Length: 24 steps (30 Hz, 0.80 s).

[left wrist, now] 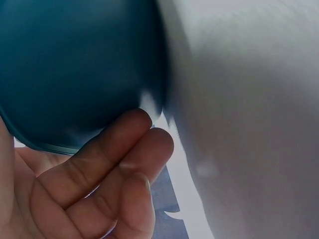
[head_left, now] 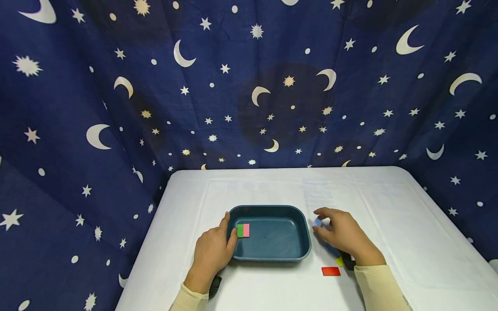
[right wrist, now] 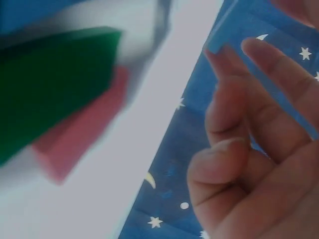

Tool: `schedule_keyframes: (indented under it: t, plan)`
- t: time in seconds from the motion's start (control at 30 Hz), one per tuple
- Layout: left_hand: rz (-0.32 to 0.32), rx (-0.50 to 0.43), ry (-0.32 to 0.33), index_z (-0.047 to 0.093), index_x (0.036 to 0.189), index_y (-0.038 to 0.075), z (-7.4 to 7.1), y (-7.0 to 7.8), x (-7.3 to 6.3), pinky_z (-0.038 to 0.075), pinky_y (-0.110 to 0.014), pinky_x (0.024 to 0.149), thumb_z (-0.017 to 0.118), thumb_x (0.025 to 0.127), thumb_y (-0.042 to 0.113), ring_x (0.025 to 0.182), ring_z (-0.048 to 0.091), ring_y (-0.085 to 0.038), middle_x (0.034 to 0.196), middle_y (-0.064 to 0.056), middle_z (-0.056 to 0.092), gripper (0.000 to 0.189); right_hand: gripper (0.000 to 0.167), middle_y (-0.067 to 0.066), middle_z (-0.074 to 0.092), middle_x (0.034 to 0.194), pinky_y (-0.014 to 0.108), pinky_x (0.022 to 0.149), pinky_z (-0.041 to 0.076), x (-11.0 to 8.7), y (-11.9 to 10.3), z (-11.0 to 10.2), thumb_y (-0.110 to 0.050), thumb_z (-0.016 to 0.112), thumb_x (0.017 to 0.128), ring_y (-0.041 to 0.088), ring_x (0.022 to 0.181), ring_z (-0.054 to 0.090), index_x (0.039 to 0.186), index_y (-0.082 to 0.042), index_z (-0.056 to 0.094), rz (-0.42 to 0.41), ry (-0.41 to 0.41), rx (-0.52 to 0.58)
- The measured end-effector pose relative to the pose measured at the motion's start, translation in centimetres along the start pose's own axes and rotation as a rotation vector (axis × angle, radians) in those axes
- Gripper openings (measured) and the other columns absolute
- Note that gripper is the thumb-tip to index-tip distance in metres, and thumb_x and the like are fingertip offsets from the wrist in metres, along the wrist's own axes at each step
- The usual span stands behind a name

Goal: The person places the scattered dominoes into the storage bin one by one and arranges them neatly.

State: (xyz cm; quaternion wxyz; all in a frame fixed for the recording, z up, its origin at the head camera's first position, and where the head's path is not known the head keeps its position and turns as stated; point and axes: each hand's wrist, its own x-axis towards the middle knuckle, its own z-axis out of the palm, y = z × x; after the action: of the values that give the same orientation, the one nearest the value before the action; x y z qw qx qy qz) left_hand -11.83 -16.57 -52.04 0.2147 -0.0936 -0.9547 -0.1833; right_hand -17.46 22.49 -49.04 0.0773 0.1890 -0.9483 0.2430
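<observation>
A teal tray sits mid-table. My left hand grips its left end, thumb at the inner side and fingers outside; the left wrist view shows those fingers by the tray wall. Inside the tray, a green block and a pink block lie side by side near my left thumb. To the right of the tray, my right hand pinches a small light blue block at its fingertips, partly hidden. In the right wrist view, curled fingers show beside the table.
A red block lies below my right wrist, with a yellow block partly covered by it. Blurred green and pinkish-red blocks fill the right wrist view's left side. A star-patterned curtain surrounds the white table.
</observation>
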Motion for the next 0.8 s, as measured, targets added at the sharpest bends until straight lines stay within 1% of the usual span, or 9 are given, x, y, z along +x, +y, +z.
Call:
schedule_keyframes:
  t: [0.2, 0.3, 0.43, 0.6, 0.8]
  plan:
    - [0.002, 0.007, 0.006, 0.060, 0.148, 0.003, 0.0, -0.1, 0.1, 0.048, -0.038, 0.047, 0.065, 0.102, 0.039, 0.057, 0.067, -0.025, 0.071, -0.012, 0.070, 0.058, 0.041, 0.002, 0.075, 0.105, 0.041, 0.072, 0.050, 1.5, -1.6, -0.6, -0.023, 0.086, 0.088, 0.024, 0.081, 0.062, 0.125, -0.009, 0.074, -0.101, 0.089, 0.001]
    - [0.003, 0.008, 0.012, 0.060, 0.148, 0.003, 0.0, -0.2, 0.1, 0.048, -0.039, 0.048, 0.066, 0.102, 0.038, 0.057, 0.067, -0.025, 0.071, -0.012, 0.070, 0.058, 0.041, 0.001, 0.075, 0.107, 0.041, 0.073, 0.050, 2.4, -2.6, -0.8, -0.026, 0.085, 0.089, 0.023, 0.082, 0.061, 0.125, -0.010, 0.074, -0.128, 0.105, 0.003]
    - [-0.005, 0.006, -0.001, 0.060, 0.148, 0.004, 0.0, -0.2, 0.1, 0.049, -0.039, 0.048, 0.065, 0.103, 0.039, 0.058, 0.068, -0.026, 0.073, -0.012, 0.071, 0.058, 0.040, 0.000, 0.074, 0.110, 0.041, 0.075, 0.051, 3.4, -3.8, -1.0, -0.030, 0.084, 0.091, 0.023, 0.084, 0.062, 0.126, -0.012, 0.074, -0.138, 0.096, 0.009]
    - [-0.016, 0.001, -0.011, 0.059, 0.149, 0.004, 0.0, -0.1, 0.1, 0.050, -0.040, 0.050, 0.065, 0.103, 0.039, 0.061, 0.069, -0.027, 0.077, -0.013, 0.073, 0.058, 0.040, 0.000, 0.074, 0.118, 0.041, 0.077, 0.052, 4.8, -5.5, -1.2, -0.030, 0.084, 0.091, 0.023, 0.087, 0.062, 0.126, -0.014, 0.074, -0.162, 0.076, 0.039]
    - [0.005, 0.014, 0.008, 0.060, 0.148, 0.003, 0.2, -0.3, 0.2, 0.049, -0.040, 0.049, 0.065, 0.102, 0.039, 0.059, 0.068, -0.026, 0.071, -0.010, 0.069, 0.058, 0.042, -0.001, 0.074, 0.118, 0.041, 0.078, 0.052, 6.4, -7.9, -1.0, -0.033, 0.084, 0.090, 0.024, 0.088, 0.064, 0.128, -0.016, 0.074, -0.181, 0.035, 0.062]
